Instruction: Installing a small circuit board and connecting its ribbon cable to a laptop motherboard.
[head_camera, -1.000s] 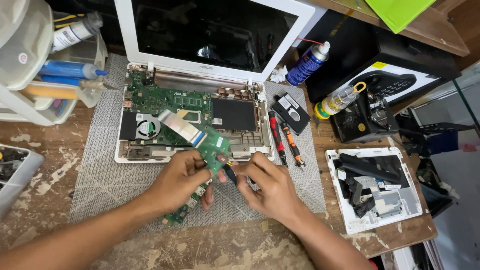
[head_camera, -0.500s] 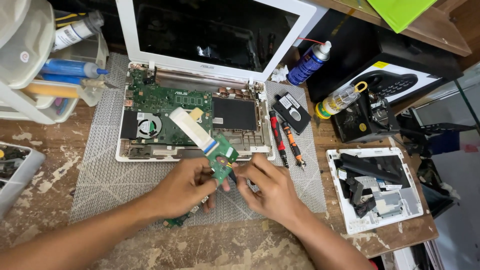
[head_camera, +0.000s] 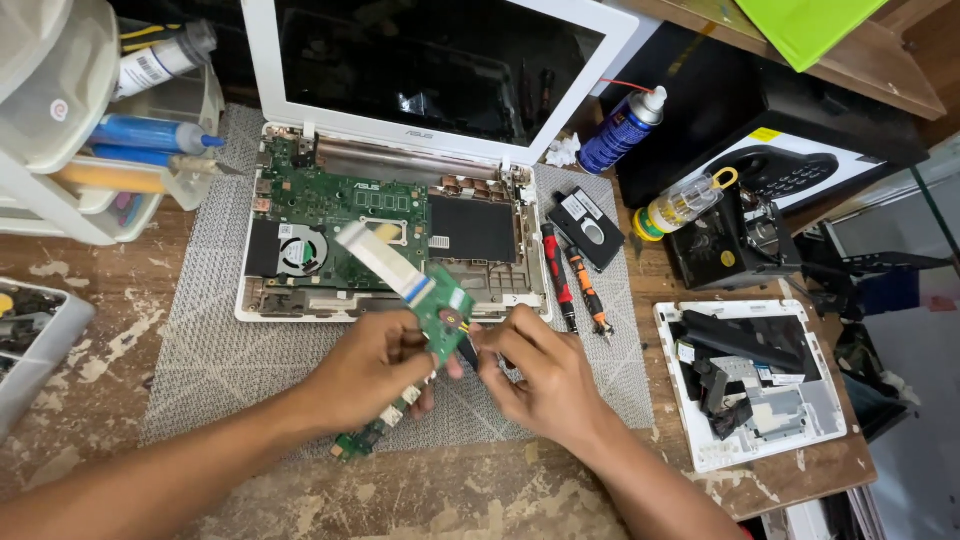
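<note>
The left hand (head_camera: 372, 365) grips a narrow green circuit board (head_camera: 440, 318) above the grey mat (head_camera: 210, 350), just before the opened white laptop (head_camera: 390, 225). The right hand (head_camera: 540, 375) pinches a small dark tool (head_camera: 468, 345) against the board, whose white ribbon cable (head_camera: 375, 255) runs back to the motherboard.

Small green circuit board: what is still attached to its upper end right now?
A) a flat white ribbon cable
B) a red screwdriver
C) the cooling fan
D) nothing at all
A. The flat white ribbon cable runs from the opened laptop's mainboard down to the top of the small green circuit board, which the left hand holds and the right hand touches.
</note>
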